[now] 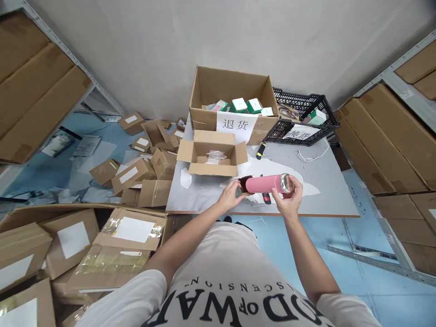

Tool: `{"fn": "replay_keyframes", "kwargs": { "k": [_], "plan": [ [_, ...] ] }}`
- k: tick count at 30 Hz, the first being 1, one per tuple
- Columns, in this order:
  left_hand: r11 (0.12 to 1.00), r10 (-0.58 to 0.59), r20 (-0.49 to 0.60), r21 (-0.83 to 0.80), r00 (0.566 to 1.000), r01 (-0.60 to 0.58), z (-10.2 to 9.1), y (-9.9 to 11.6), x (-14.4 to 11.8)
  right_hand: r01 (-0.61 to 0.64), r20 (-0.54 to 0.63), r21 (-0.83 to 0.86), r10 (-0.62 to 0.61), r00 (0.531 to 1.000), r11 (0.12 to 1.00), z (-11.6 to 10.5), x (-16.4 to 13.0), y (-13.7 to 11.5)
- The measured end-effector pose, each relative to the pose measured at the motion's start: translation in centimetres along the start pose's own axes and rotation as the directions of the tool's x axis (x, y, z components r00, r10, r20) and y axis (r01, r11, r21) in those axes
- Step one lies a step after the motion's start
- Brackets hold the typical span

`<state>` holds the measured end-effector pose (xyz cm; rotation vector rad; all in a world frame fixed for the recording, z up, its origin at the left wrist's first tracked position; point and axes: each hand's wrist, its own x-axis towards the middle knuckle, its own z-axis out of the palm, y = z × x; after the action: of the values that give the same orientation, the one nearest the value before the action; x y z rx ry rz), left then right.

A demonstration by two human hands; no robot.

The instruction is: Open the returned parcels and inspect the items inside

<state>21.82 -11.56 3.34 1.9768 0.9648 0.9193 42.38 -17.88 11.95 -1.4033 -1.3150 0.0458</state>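
My right hand [289, 194] is wrapped around the silver-capped end of a pink thermos bottle [262, 184], which lies sideways above the table. My left hand [231, 196] grips a small box [244, 185] with a dark brown opening, seen end-on at the bottle's left end. Whether the bottle's end is inside the box or just at its mouth, I cannot tell. A red-and-black cutter [266, 198] lies under the bottle. Beyond my left hand stands an open cardboard box [213, 169] with clear plastic wrap [215, 156] inside.
A large carton [200, 116] holding green-and-white boxes [238, 105] stands at the back, beside a black crate [308, 134]. A yellow-and-black cutter [261, 151] lies before them. Opened boxes [132, 175] litter the floor left; taped parcels [112, 268] fill a bin nearer me. Shelves flank both sides.
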Motion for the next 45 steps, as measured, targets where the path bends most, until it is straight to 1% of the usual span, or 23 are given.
{"fn": "replay_keyframes", "kwargs": {
  "k": [2, 5, 9, 12, 16, 20, 22, 25, 30, 37, 42, 45],
  "plan": [
    [1.000, 0.003, 0.005, -0.004, 1.000, -0.003, -0.1, -0.1, 0.1, 0.016, 0.021, -0.039, -0.015, 1.000, 0.999, 0.3, 0.2, 0.1],
    [0.999, 0.031, 0.009, -0.019, 0.999, -0.031, -0.1, -0.2, 0.2, 0.057, 0.070, -0.052, -0.053, 0.996, 0.997, 1.0, 0.6, -0.3],
    [0.999, 0.049, -0.001, -0.005, 0.999, -0.049, -0.2, -0.4, 0.2, 0.103, 0.226, -0.043, -0.091, 0.970, 0.994, 2.3, 1.2, -1.4],
    [0.998, 0.069, 0.008, 0.011, 0.998, -0.069, -0.3, -0.4, 0.1, 0.084, 0.311, -0.032, -0.070, 0.948, 0.996, 3.0, 1.5, -1.5],
    [0.997, 0.074, 0.022, 0.008, 0.997, -0.075, -0.3, -0.5, 0.1, 0.048, 0.401, -0.014, -0.038, 0.915, 0.999, 3.9, 1.5, -0.4],
    [0.998, 0.067, 0.027, 0.015, 0.997, -0.068, -0.3, -0.6, 0.2, 0.047, 0.480, -0.073, -0.007, 0.877, 0.996, 4.9, 1.2, 0.2],
    [0.998, 0.059, 0.025, 0.017, 0.998, -0.060, -0.2, -0.6, 0.3, 0.037, 0.495, -0.118, 0.026, 0.869, 0.992, 5.5, 0.9, 0.1],
    [0.999, 0.033, 0.011, 0.023, 0.999, -0.033, -0.2, -0.4, 0.4, -0.007, 0.483, -0.166, 0.088, 0.871, 0.986, 6.3, 0.0, 0.3],
    [0.994, -0.069, -0.026, 0.088, 0.997, 0.071, -0.2, -0.2, 0.5, -0.017, 0.495, -0.216, 0.125, 0.860, 0.976, 7.1, -1.4, 1.2],
    [0.971, 0.000, 0.042, 0.240, 0.999, -0.010, 0.0, 0.1, 0.8, -0.048, 0.553, -0.143, 0.120, 0.825, 0.989, 6.8, -1.6, 1.9],
    [0.960, 0.049, 0.051, 0.273, 0.998, -0.061, -0.3, 0.0, 1.0, -0.064, 0.574, -0.134, 0.130, 0.809, 0.989, 6.5, -1.8, 2.0],
    [0.946, 0.087, 0.142, 0.299, 0.986, -0.127, -1.0, 0.4, 1.5, -0.065, 0.591, -0.114, 0.120, 0.798, 0.991, 6.3, -1.9, 1.9]
  ]
}}
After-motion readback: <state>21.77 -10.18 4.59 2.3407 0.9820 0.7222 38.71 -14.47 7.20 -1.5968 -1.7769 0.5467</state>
